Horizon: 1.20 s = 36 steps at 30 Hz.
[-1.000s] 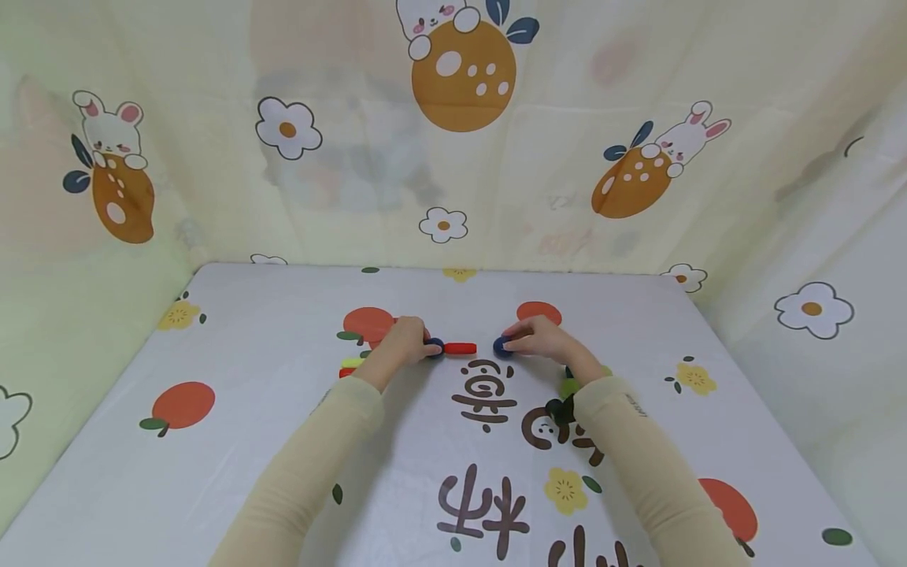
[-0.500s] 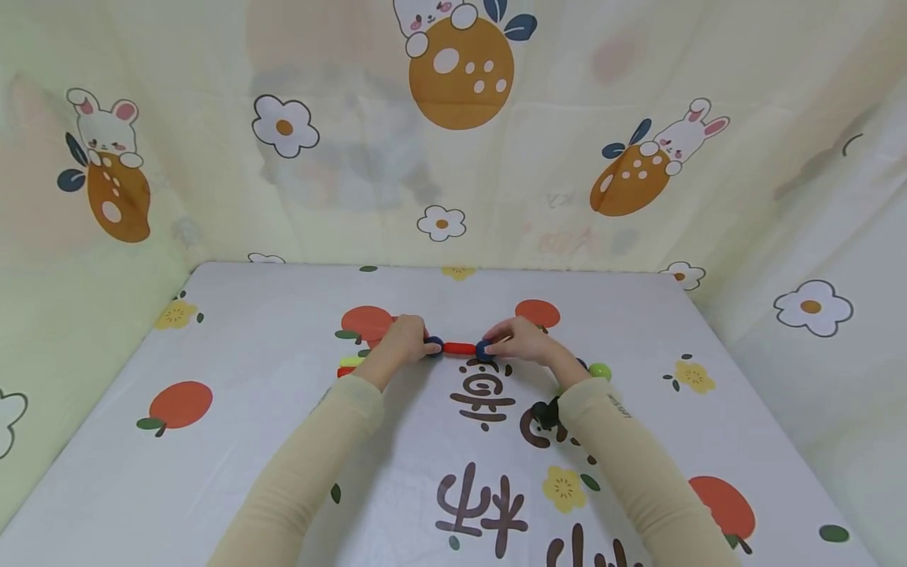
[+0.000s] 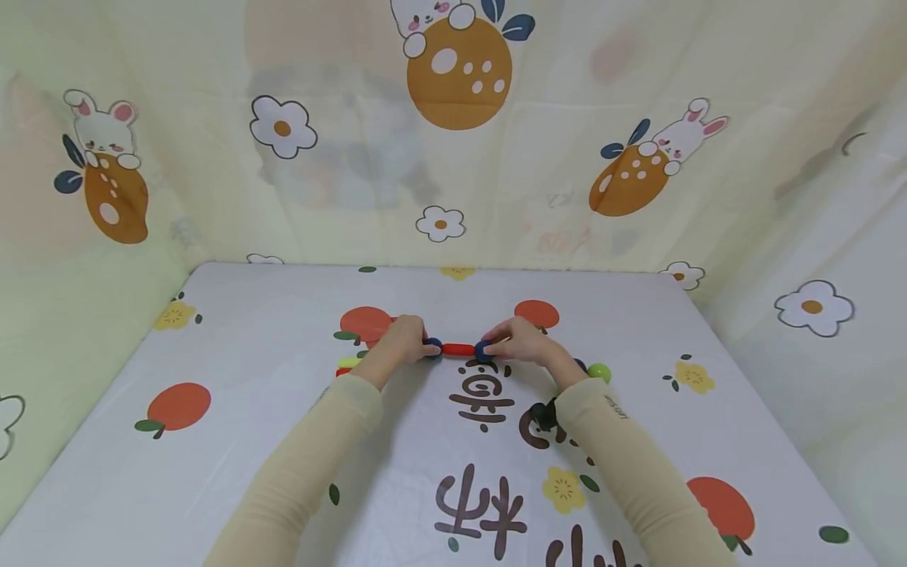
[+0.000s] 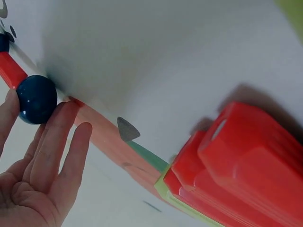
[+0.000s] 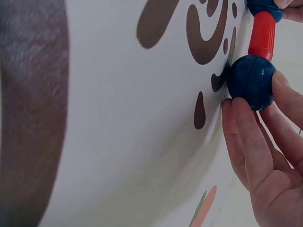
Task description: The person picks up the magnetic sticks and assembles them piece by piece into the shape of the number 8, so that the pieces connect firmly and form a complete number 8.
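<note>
A red rod (image 3: 458,349) joins two dark blue balls in a line over the far middle of the table. My left hand (image 3: 406,339) pinches the left blue ball (image 4: 38,99) between thumb and fingers. At the other end, the right blue ball (image 5: 251,82) is held by the thumb and fingertips of my right hand (image 3: 520,341). The right wrist view shows the rod's near end meeting this ball. Both balls sit close over the tablecloth, and fingers partly cover them in the head view.
Several red rods (image 4: 255,161) and a yellow-green one (image 3: 347,363) lie beside my left wrist. Near my right wrist are a light green ball (image 3: 599,371) and a dark blue ball (image 3: 581,365), partly hidden by the arm. A printed cloth (image 3: 234,346) covers the table; a curtain (image 3: 354,173) hangs behind.
My right hand has moved left with its blue ball, bringing it against the free end of the red rod. My left hand has kept its grip on the other ball in place.
</note>
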Each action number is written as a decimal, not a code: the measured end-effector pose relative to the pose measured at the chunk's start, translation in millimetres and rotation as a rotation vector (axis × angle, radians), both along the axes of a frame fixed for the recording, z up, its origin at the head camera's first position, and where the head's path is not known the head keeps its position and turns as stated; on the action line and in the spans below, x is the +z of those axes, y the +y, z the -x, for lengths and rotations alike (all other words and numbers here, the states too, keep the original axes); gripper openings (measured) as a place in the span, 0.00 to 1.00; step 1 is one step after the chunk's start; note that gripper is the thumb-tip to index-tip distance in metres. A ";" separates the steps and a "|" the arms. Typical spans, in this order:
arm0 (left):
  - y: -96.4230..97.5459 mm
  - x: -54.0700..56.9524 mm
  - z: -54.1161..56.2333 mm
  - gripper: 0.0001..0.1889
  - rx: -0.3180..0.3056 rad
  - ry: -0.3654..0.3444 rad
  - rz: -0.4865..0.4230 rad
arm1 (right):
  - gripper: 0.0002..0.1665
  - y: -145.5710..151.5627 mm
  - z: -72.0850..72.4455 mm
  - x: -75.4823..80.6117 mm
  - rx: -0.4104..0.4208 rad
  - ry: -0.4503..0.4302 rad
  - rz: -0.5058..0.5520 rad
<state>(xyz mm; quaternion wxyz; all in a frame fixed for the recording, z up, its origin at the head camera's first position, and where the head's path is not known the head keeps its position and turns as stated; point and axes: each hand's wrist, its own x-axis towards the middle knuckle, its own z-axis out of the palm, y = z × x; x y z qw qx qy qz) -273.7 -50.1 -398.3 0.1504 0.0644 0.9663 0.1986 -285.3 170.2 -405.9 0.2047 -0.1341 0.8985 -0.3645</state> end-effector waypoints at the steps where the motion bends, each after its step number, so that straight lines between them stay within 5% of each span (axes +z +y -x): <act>1: -0.2 0.1 0.4 0.17 -0.004 -0.001 0.003 | 0.18 -0.3 -0.2 0.2 -0.004 -0.003 0.002; 14: -3.9 2.0 0.2 0.18 -0.063 -0.004 0.026 | 0.19 -1.1 -0.8 1.8 -0.037 -0.026 0.002; 21: -11.9 5.9 -4.8 0.16 -0.090 0.007 -0.043 | 0.18 -1.4 -0.9 1.6 -0.046 -0.034 0.001; 31: -43.0 7.9 -12.2 0.19 -0.100 0.029 -0.116 | 0.19 -0.4 -1.0 -0.1 -0.055 -0.034 0.000; 36: -64.2 9.5 -19.4 0.18 -0.145 0.106 -0.135 | 0.18 -3.5 -2.0 -0.8 -0.060 -0.024 0.004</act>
